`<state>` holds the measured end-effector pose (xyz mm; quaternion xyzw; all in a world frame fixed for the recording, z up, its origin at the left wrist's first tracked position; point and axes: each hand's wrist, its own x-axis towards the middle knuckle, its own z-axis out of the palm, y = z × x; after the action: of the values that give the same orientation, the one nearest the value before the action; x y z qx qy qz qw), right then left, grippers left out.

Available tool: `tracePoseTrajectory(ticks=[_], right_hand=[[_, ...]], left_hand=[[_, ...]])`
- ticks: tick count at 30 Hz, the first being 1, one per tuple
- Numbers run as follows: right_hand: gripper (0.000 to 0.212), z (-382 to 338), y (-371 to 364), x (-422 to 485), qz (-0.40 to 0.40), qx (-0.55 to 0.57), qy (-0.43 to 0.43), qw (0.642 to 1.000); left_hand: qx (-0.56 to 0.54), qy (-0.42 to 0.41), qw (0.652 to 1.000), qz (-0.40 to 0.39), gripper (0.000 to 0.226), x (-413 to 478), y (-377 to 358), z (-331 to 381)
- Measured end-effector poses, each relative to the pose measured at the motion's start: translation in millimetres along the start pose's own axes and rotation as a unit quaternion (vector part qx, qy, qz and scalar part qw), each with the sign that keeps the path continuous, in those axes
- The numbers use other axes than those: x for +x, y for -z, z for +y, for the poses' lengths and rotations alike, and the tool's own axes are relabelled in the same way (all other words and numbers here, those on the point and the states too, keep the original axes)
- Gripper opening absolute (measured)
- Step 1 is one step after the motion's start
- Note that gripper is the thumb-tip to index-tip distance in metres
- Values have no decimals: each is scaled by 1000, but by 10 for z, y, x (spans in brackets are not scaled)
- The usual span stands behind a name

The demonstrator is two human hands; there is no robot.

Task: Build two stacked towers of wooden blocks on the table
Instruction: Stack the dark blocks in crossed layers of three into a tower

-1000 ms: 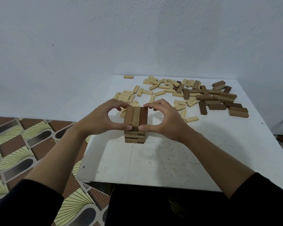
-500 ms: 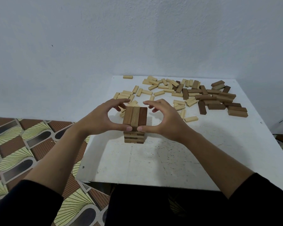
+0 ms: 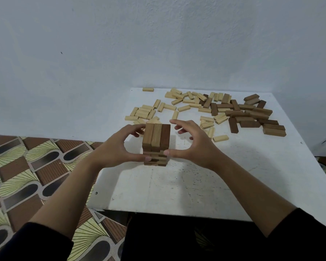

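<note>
A short tower (image 3: 156,144) of wooden blocks stands near the middle of the white table (image 3: 196,185), its top layer made of two light-brown blocks and a dark one. My left hand (image 3: 117,147) curves round the tower's left side, thumb on the lower front and fingertips at the far top corner. My right hand (image 3: 194,146) is on the right side. Its thumb tip touches the tower's front edge, while its fingers are spread and held apart from the blocks. No second tower is in view.
Pale loose blocks (image 3: 177,106) lie scattered across the far middle of the table, and darker brown blocks (image 3: 252,117) are heaped at the far right. One pale block (image 3: 220,138) lies just right of my right hand. A patterned tile floor (image 3: 26,166) is on the left.
My right fingers have lifted off the top layer and spread out. Both thumbs have slid lower down the tower's front. The tower itself has stayed in place.
</note>
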<state>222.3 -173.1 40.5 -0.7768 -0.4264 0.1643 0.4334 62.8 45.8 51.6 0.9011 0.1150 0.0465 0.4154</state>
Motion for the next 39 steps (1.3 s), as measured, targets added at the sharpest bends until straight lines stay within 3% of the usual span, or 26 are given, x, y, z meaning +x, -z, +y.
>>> tracePoseTrajectory(ticks=[20, 24, 31, 39], right_hand=[[89, -120, 40, 32, -4, 1, -15, 1000], [73, -147, 55, 5, 16, 20, -23, 999], [15, -219, 151, -84, 118, 91, -14, 989], [3, -139, 480, -388, 152, 106, -4, 983]], left_hand=[[-1, -1, 1000, 21, 92, 86, 6, 97], [0, -17, 999, 50, 78, 73, 38, 194], [6, -100, 984, 147, 29, 110, 31, 633], [4, -172, 975, 142, 20, 132, -239, 1216]])
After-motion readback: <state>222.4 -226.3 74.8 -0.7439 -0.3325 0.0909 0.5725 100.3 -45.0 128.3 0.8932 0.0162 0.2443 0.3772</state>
